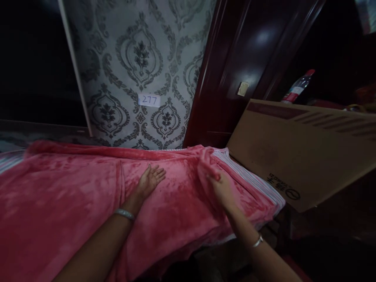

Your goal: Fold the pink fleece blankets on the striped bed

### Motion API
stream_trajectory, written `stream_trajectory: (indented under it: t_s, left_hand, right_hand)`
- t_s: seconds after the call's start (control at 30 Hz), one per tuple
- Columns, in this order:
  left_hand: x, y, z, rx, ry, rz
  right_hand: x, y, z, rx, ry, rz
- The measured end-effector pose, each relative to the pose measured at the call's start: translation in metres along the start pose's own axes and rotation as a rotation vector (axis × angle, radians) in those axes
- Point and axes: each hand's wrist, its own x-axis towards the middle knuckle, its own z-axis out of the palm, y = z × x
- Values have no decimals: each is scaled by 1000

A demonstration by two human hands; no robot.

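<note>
A pink fleece blanket (58, 196) is spread over a bed with a striped sheet (252, 178) showing at its right edge. My left hand (149, 181) lies flat on the blanket near the middle, fingers stretched out and apart. My right hand (220, 188) is at the blanket's right side, its fingers pinched on a raised fold of the pink fabric (205, 160). Both wrists wear a thin bracelet.
A large flat cardboard box (293, 156) leans beside the bed on the right. Behind it stands a plastic bottle with a red cap (298, 88). Patterned wallpaper with a label reading 277 (149, 100) and a dark wooden door (243, 66) are beyond the bed.
</note>
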Motion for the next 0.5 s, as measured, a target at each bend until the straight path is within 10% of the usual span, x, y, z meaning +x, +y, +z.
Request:
stream_trajectory:
  t_s: [0.13, 0.27, 0.5]
  left_hand:
    - [-2, 4, -1, -146, 6, -22]
    - [2, 5, -2, -179, -9, 82]
    - [2, -7, -12, 37, 131, 275]
  right_hand:
    - [-66, -32, 46, 24, -217, -431]
    - [-120, -16, 71, 60, -406, -494]
    - [-143, -7, 80, 10, -322, -586]
